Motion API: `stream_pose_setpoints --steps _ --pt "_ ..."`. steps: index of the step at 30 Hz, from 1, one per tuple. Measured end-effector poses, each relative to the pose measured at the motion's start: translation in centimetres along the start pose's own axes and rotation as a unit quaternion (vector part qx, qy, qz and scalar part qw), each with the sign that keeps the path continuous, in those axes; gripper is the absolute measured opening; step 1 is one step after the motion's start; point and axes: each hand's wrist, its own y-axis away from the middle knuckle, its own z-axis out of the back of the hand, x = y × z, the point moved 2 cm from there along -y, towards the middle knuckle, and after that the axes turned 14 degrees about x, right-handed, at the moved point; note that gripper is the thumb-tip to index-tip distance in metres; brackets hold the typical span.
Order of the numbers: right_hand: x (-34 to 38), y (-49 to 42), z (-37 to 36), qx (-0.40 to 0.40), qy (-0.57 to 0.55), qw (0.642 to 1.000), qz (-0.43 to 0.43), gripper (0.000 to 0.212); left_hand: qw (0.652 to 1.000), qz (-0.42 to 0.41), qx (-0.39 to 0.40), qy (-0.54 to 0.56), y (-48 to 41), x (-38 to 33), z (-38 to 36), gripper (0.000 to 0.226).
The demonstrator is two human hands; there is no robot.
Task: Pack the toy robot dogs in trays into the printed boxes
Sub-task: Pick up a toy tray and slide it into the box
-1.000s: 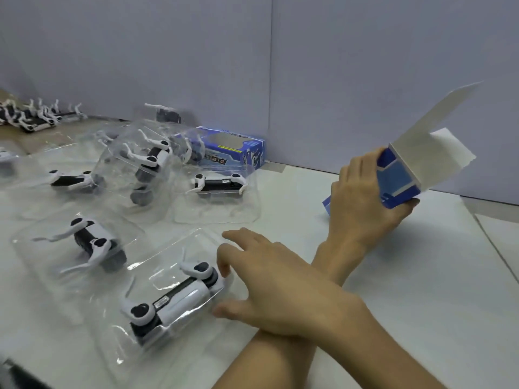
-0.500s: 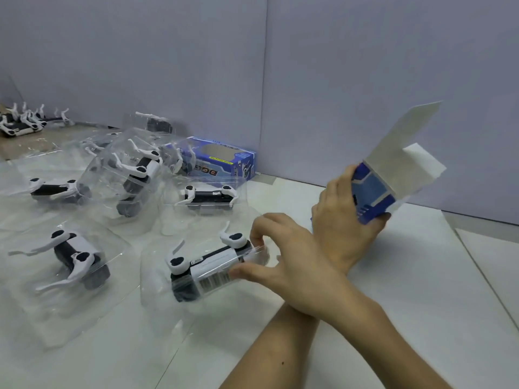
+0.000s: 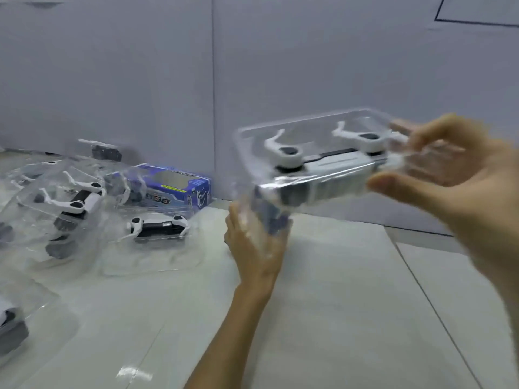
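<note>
My right hand (image 3: 455, 186) grips one end of a clear plastic tray (image 3: 309, 130), thumb below and fingers on top. The tray is raised in the air and holds a white and black toy robot dog (image 3: 331, 169). Lower at the centre, my left hand (image 3: 252, 248) holds a blue printed box (image 3: 271, 217). The box is blurred and mostly hidden behind the tray's left end. Tray and box overlap in view; I cannot tell whether they touch.
A closed blue printed box (image 3: 179, 186) lies by the grey back wall. Several more clear trays with toy dogs lie at the left, such as one tray (image 3: 157, 226) and another (image 3: 75, 197). The white table (image 3: 351, 304) stretches to the right.
My right hand has lifted the tray with the dog off the table and swung it up to the right. The arms are no longer crossed. The box in my left hand has dropped behind the tray.
</note>
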Motion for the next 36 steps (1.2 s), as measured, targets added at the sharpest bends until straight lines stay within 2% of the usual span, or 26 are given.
stream_pose_setpoints --steps 2,5,7,10,15,22,29,36 --pt "-0.9 0.2 3.1 -0.042 0.065 0.997 -0.03 0.058 0.998 -0.048 -0.021 -0.029 0.1 -0.1 0.2 0.074" --pt "-3.0 1.0 6.3 -0.096 0.141 0.978 -0.12 0.076 0.988 -0.087 -0.058 -0.114 0.4 -0.5 0.5 0.079" --pt "-4.1 1.8 7.2 -0.112 0.161 0.97 -0.143 0.068 0.979 -0.128 -0.081 -0.14 0.8 -0.6 0.4 0.083" --pt "-5.4 2.5 7.9 -0.124 0.157 0.968 -0.149 0.068 0.964 -0.181 -0.112 -0.157 1.0 -0.9 0.2 0.083" --pt "-7.4 2.0 7.3 -0.118 0.107 0.978 -0.134 0.073 0.954 -0.21 -0.139 -0.162 1.1 -1.4 0.1 0.081" --pt "-8.0 1.8 5.7 -0.114 0.098 0.98 -0.131 0.047 0.957 -0.204 -0.132 -0.158 1.0 -1.6 0.3 0.086" --pt "-7.9 1.1 2.0 -0.17 0.096 0.975 -0.106 0.048 0.958 -0.19 -0.128 -0.172 1.1 -1.7 0.3 0.088" --pt "-8.1 1.2 1.9 -0.171 0.121 0.973 -0.096 0.046 0.964 -0.146 -0.111 -0.195 0.3 -0.9 0.7 0.088"
